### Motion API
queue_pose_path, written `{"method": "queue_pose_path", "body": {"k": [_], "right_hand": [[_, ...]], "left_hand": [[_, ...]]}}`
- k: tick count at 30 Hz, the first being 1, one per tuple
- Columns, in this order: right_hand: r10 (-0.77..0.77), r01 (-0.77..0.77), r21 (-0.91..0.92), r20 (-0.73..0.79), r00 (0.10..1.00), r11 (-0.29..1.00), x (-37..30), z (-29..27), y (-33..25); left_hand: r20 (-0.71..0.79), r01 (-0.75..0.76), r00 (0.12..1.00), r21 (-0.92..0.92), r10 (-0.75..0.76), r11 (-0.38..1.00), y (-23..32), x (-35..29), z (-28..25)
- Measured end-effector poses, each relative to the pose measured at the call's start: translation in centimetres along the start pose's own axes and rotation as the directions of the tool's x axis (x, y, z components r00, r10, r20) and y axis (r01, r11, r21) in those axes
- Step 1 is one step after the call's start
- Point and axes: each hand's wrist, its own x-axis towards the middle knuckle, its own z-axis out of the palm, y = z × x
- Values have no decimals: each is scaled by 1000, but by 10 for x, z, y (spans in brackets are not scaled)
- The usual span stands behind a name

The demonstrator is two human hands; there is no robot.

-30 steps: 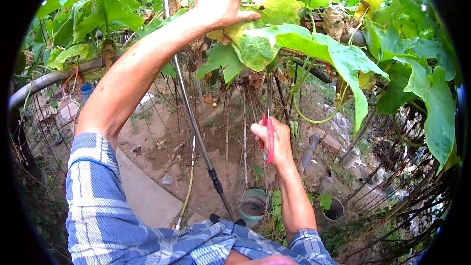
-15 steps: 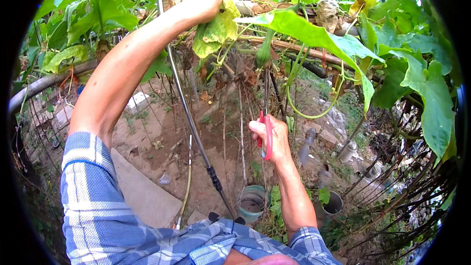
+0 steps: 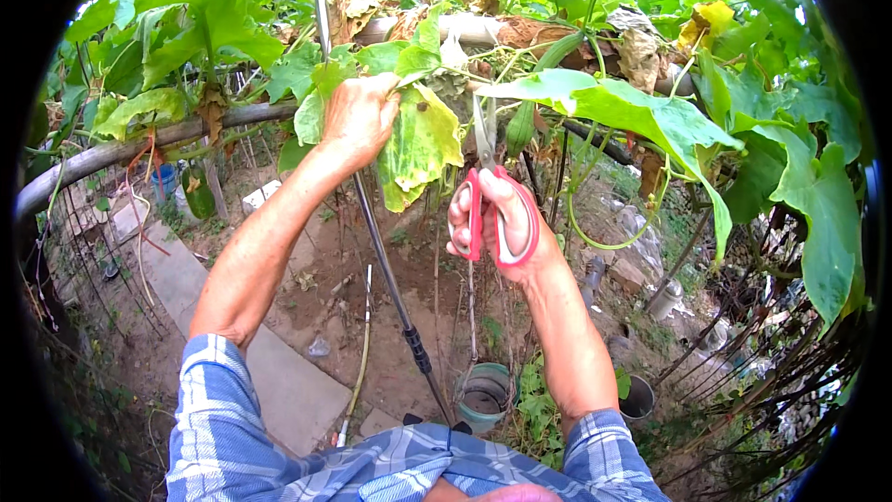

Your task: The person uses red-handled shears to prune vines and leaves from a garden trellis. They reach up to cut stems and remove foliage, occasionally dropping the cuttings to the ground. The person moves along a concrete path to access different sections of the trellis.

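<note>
My left hand [image 3: 360, 119] is closed beside a large yellowing leaf [image 3: 420, 144] and appears to grip it at its upper edge; the fingertips are partly hidden. In my right hand [image 3: 522, 237] is a pair of scissors [image 3: 503, 223] with red and grey handles, its blades pointing up among the stems right of that leaf. The blades look slightly parted, with their tips against the foliage. Just right of them hangs a small green gourd [image 3: 520, 130]. A broad green leaf [image 3: 604, 104] spreads above the gourd.
A thick horizontal pole [image 3: 474, 30] carries the vines. A slim metal pole [image 3: 381, 251] slants down past my left hand. Below are a green bucket [image 3: 485, 397], a dark pot [image 3: 637, 398] and a concrete slab [image 3: 295, 381]. Another gourd [image 3: 197, 191] hangs at left.
My left hand has come down and slightly left, bringing the yellowing leaf lower. My right hand has risen with the scissors, whose handles now face me and stand wider apart.
</note>
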Motion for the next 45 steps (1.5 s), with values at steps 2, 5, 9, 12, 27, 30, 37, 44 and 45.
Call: {"method": "queue_pose_path", "body": {"k": [2, 5, 9, 12, 27, 30, 37, 44, 45], "right_hand": [[37, -38, -68, -21, 999, 997, 13, 0, 1], [32, -47, -173, -88, 996, 984, 26, 1, 2], [-22, -25, -228, -202, 979, 973, 39, 3, -10], [-65, 7, -245, -229, 971, 969, 51, 2, -22], [11, -106, -379, -245, 969, 919, 57, 23, -21], [103, -167, -313, -209, 972, 935, 67, 17, -14], [225, -281, -398, -183, 957, 873, 97, 19, -28], [256, -331, -405, -229, 939, 852, 120, 21, -35], [255, -306, -373, -181, 950, 876, 118, 21, -35]], "left_hand": [[-7, 24, 1000, -111, -25, 993, -2, -5, 9], [-50, 3, 999, -98, -8, 995, -2, -13, 15], [-70, -46, 997, 6, 46, 999, -3, -18, 21], [19, 85, 996, -154, -83, 984, -2, -24, 25], [235, 406, 852, -860, -468, 308, -46, -32, 20], [230, 383, 872, -870, -431, 311, -50, -35, 23], [178, 346, 897, -853, -404, 392, -52, -38, 29], [135, 306, 913, -851, -386, 427, -51, -37, 32], [145, 307, 915, -856, -376, 416, -49, -35, 30]]}}
